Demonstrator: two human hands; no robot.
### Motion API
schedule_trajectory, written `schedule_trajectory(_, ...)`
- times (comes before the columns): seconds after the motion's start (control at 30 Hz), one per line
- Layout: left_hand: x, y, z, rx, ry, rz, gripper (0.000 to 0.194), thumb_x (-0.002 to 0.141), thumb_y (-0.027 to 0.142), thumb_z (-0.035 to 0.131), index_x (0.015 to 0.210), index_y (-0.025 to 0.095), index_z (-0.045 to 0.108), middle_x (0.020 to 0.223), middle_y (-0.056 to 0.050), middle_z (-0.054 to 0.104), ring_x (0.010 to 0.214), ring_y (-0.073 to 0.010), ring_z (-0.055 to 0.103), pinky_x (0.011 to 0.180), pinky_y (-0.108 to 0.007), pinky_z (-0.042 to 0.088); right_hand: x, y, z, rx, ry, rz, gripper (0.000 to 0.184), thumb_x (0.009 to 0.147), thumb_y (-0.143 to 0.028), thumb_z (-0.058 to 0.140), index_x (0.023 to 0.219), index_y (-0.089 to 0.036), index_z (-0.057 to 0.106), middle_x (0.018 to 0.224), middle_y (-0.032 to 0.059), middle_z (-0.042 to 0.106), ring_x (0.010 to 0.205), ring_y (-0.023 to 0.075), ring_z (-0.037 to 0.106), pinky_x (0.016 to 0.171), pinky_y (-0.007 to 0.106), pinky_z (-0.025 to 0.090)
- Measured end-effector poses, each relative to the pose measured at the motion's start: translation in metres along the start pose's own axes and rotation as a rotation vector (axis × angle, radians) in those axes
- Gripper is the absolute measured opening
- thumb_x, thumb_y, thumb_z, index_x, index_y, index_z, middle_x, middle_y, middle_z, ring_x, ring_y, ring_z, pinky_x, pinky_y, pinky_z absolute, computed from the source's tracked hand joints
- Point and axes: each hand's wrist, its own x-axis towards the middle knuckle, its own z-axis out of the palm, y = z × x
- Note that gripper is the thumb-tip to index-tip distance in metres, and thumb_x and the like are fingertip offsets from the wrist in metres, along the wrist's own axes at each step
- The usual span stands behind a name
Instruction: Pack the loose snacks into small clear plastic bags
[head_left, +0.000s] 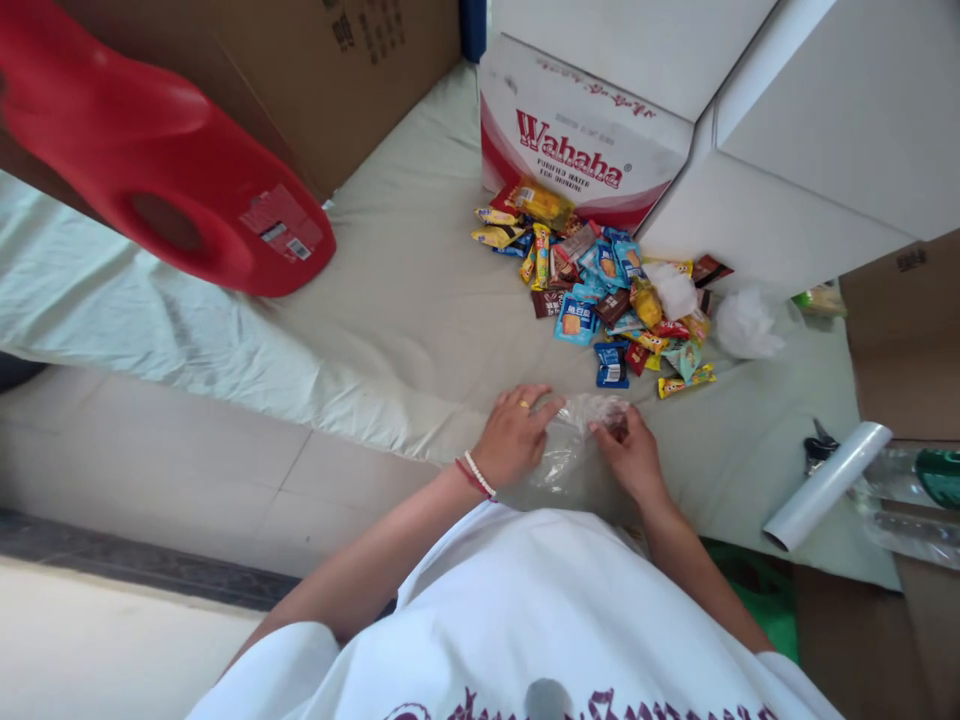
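Observation:
A clear plastic bag [564,450] hangs in front of my body at the near edge of the cloth-covered surface. My left hand [514,437], with a ring and bracelets, holds the bag's left side; part of its grip is hidden behind the fingers. Thumb and fingers of my right hand [632,452] pinch the crumpled upper right edge of the bag. Just beyond both hands lies a loose pile of small wrapped snacks [600,275] in blue, yellow, brown and red. A crumpled wad of clear plastic [748,325] sits at the pile's right side.
A white-and-red Wahaha carton [577,140] stands behind the snacks, beside white boxes [825,110]. At the left is a large red jug [187,190] near a brown carton [360,90]. Scissors [819,446], a plastic roll [827,487] and clear bottles [907,478] lie at the right.

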Motion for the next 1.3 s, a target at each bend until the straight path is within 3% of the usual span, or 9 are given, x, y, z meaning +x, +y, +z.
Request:
schedule_trajectory(0.13, 0.022, 0.004, 0.008, -0.105, -0.070, -0.209, 0.016, 0.088, 0.032, 0.063, 0.097, 0.020, 0.069, 0.098, -0.010, 0.068, 0.088, -0.0245, 0.062, 0.078, -0.034, 0.044, 0.023, -0.019, 0.011, 0.183, -0.033, 0.081, 0.031, 0.075, -0.048, 0.080, 0.079, -0.020, 0.068, 0.062, -0.0048, 0.056, 0.053, 0.0097, 0.043, 0.049, 0.022, 0.037)
schedule_trajectory(0.27, 0.028, 0.005, 0.010, -0.299, 0.086, -0.387, 0.043, 0.099, 0.039, 0.044, 0.059, 0.021, 0.048, 0.054, 0.001, 0.042, 0.056, -0.0151, 0.045, 0.061, -0.029, 0.030, 0.026, -0.027, 0.008, 0.482, 0.071, 0.219, 0.047, 0.071, -0.061, 0.081, 0.092, -0.022, 0.067, 0.075, -0.0031, 0.062, 0.057, 0.0092, 0.048, 0.046, 0.020, 0.036)
schedule_trajectory(0.43, 0.021, 0.011, 0.011, -0.360, 0.174, -0.393, 0.048, 0.099, 0.045, 0.042, 0.058, 0.021, 0.049, 0.053, 0.001, 0.046, 0.054, -0.0138, 0.043, 0.060, -0.029, 0.028, 0.011, -0.032, 0.014, 0.422, -0.234, 0.267, 0.056, 0.071, -0.067, 0.079, 0.100, -0.020, 0.071, 0.094, 0.0045, 0.071, 0.080, 0.0168, 0.063, 0.063, 0.026, 0.051)
schedule_trajectory(0.6, 0.023, -0.001, 0.012, -0.713, 0.333, -0.740, 0.057, 0.100, 0.055, 0.037, 0.061, 0.020, 0.057, 0.053, -0.002, 0.055, 0.049, -0.0139, 0.049, 0.053, -0.027, 0.035, 0.011, -0.032, 0.022, 0.361, -0.109, 0.290, 0.047, 0.061, -0.057, 0.087, 0.078, -0.019, 0.066, 0.062, -0.0048, 0.057, 0.055, 0.0102, 0.046, 0.050, 0.023, 0.036)
schedule_trajectory(0.73, 0.028, -0.009, 0.008, -0.991, 0.419, -0.835, 0.045, 0.092, 0.054, 0.056, 0.062, 0.020, 0.056, 0.049, 0.002, 0.050, 0.040, -0.0101, 0.042, 0.042, -0.025, 0.029, 0.018, -0.023, 0.016, 0.290, -0.145, 0.313, 0.047, 0.066, -0.059, 0.082, 0.082, -0.019, 0.064, 0.060, -0.0053, 0.053, 0.052, 0.0100, 0.042, 0.047, 0.023, 0.033)
schedule_trajectory(0.83, 0.029, -0.010, 0.003, -1.078, 0.462, -0.847, 0.031, 0.080, 0.047, 0.071, 0.074, 0.019, 0.058, 0.054, 0.006, 0.052, 0.039, -0.0075, 0.040, 0.040, -0.022, 0.029, 0.020, -0.018, 0.009, 0.135, -0.147, 0.218, 0.042, 0.075, -0.059, 0.074, 0.087, -0.020, 0.065, 0.062, -0.0041, 0.054, 0.053, 0.0121, 0.044, 0.050, 0.025, 0.037)
schedule_trajectory(1.07, 0.026, -0.009, 0.005, -1.144, 0.454, -0.744, 0.037, 0.070, 0.047, 0.080, 0.079, 0.019, 0.057, 0.057, 0.007, 0.057, 0.038, -0.0055, 0.044, 0.040, -0.020, 0.031, 0.010, -0.050, -0.006, -0.276, 0.161, -0.450, 0.018, 0.095, -0.035, 0.061, 0.102, -0.022, 0.072, 0.102, 0.0063, 0.066, 0.090, 0.0194, 0.061, 0.081, 0.034, 0.053)
schedule_trajectory(1.13, 0.026, -0.008, 0.006, -1.139, 0.470, -0.742, 0.036, 0.070, 0.045, 0.079, 0.078, 0.019, 0.056, 0.055, 0.008, 0.057, 0.038, -0.0059, 0.045, 0.040, -0.019, 0.031, 0.010, -0.062, 0.000, -0.240, -0.032, -0.518, 0.019, 0.096, -0.031, 0.062, 0.110, -0.024, 0.072, 0.105, 0.0055, 0.067, 0.083, 0.0163, 0.061, 0.076, 0.031, 0.053)
schedule_trajectory(1.3, 0.026, -0.010, -0.001, -1.177, 0.479, -0.809, 0.031, 0.081, 0.048, 0.067, 0.077, 0.019, 0.054, 0.057, 0.005, 0.059, 0.040, -0.0072, 0.048, 0.040, -0.020, 0.030, 0.008, -0.055, 0.027, -0.472, -0.883, -0.714, 0.026, 0.093, -0.010, 0.058, 0.101, -0.023, 0.079, 0.107, 0.0075, 0.073, 0.095, 0.0196, 0.063, 0.085, 0.033, 0.053)
